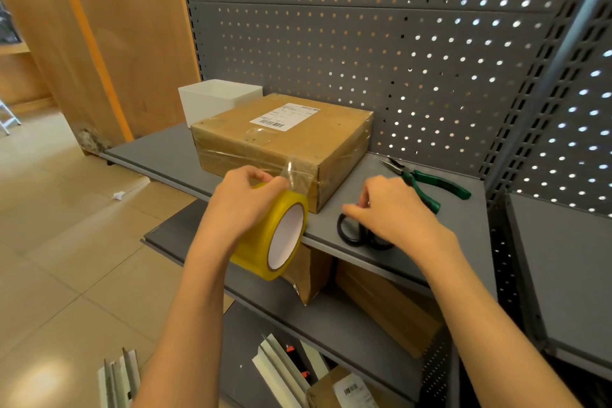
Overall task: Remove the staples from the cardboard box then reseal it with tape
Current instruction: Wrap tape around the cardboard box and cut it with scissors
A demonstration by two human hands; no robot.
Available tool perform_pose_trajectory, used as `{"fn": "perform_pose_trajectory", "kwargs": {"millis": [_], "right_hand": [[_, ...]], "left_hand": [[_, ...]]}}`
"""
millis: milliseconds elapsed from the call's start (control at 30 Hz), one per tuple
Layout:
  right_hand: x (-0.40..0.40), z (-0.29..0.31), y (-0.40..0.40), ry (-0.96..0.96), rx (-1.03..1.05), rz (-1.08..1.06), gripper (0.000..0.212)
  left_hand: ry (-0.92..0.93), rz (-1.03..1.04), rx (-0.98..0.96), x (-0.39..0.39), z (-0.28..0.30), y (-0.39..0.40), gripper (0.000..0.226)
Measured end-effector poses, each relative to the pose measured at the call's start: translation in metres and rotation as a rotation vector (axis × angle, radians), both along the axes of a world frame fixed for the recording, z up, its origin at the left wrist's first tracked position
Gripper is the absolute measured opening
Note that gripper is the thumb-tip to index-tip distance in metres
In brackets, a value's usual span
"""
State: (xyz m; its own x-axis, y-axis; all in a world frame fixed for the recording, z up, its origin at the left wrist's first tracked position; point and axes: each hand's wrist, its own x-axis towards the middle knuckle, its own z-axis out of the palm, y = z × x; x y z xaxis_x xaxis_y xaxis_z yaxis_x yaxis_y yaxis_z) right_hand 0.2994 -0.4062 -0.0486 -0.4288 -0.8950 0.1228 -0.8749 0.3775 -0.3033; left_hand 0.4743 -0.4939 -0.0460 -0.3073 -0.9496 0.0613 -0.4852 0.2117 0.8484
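Observation:
A brown cardboard box (284, 139) with a white shipping label lies on the grey shelf (463, 209). Clear tape runs from its near corner to a yellowish tape roll (275, 235), which my left hand (241, 205) grips in front of the box. My right hand (394, 209) rests over black-handled scissors (352, 233) lying on the shelf, its fingers curled at the handles. Whether it grips them is hidden. Green-handled pliers (427, 180) lie just behind that hand.
A white open bin (215, 99) stands behind the box at the left. A perforated grey back panel (397, 43) closes the shelf's rear. Lower shelves hold more cardboard boxes (381, 305) and pale folded items (281, 368). Tiled floor lies to the left.

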Motion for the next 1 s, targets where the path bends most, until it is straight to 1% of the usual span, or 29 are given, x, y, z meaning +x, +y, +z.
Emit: {"fn": "perform_pose_trajectory", "kwargs": {"millis": [100, 233, 367, 433, 500, 633, 667, 767, 867, 1000], "right_hand": [[0.004, -0.003, 0.006, 0.077, 0.107, -0.057, 0.04], [0.007, -0.003, 0.011, 0.086, 0.116, -0.118, 0.037], [0.005, -0.003, 0.012, 0.082, 0.134, -0.131, 0.029], [0.0, -0.002, 0.014, 0.049, 0.121, -0.146, 0.036], [-0.008, 0.0, 0.017, 0.015, 0.088, -0.165, 0.04], [-0.024, 0.001, 0.024, -0.088, -0.015, -0.171, 0.037], [-0.027, 0.001, 0.026, -0.1, -0.045, -0.167, 0.035], [-0.034, -0.003, 0.03, -0.106, -0.122, -0.178, 0.019], [-0.039, -0.009, 0.033, -0.086, -0.228, -0.182, 0.031], [-0.037, -0.011, 0.036, -0.214, -0.4, -0.041, 0.043]], "left_hand": [[0.039, 0.032, 0.015, -0.002, 0.001, -0.001, 0.019], [0.116, 0.035, 0.063, -0.003, 0.001, -0.001, 0.016], [0.13, 0.067, 0.068, -0.004, 0.0, -0.001, 0.015], [0.13, 0.074, 0.068, -0.004, 0.0, -0.001, 0.015], [0.13, 0.079, 0.072, -0.003, 0.0, -0.002, 0.014], [0.116, 0.079, 0.057, -0.004, 0.001, -0.003, 0.014], [0.112, 0.076, 0.053, -0.005, 0.001, -0.003, 0.014], [0.093, 0.074, 0.055, -0.006, 0.004, -0.002, 0.012], [0.092, 0.078, 0.053, -0.008, 0.005, -0.001, 0.01], [0.083, 0.079, 0.05, -0.009, 0.005, 0.001, 0.01]]}}
